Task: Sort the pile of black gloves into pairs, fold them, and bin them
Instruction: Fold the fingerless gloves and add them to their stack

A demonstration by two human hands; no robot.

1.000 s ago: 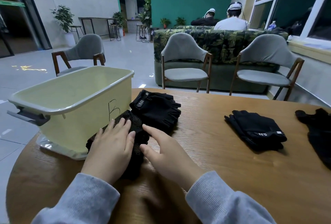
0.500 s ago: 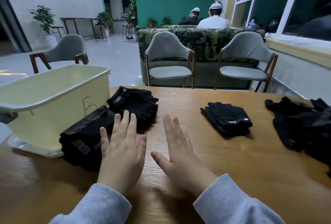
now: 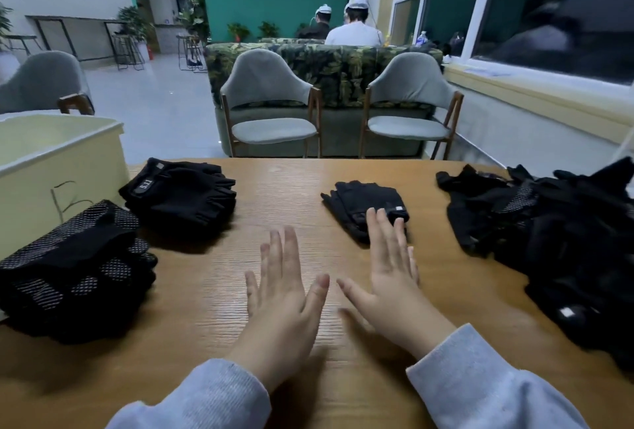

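So the gloves are all black but not all the same kind. Nearest on the left there's a folded stack of mesh-dotted gloves point(image 3: 73, 267), sitting right up against the pale yellow bin point(image 3: 51, 168), which has a hand-drawn letter on its side. Just behind that stack is a folded fingerless pair point(image 3: 180, 193) with a grey logo tab on the cuff. Out in the middle of the wooden worktop point(image 3: 295, 188) lies another folded pair point(image 3: 360, 202) with a small white tag at one corner. Over on the right is the unsorted pile point(image 3: 562, 243), a loose heap with a bit of mesh and a white tag poking out.

Left hand point(image 3: 286, 295) is flat, fingers straight and together, thumb out, holding nothing, over bare wood. Right hand point(image 3: 391, 277) is also flat with a spread grip, fingertips reaching over the near edge of the middle pair; can't tell if they actually touch it.

Compared with half a second back: the left hand was by the mesh stack and is now well clear of it, the right hand has slid from bare wood toward the middle pair, and the view has swung right so more of the pile shows and less of the bin.
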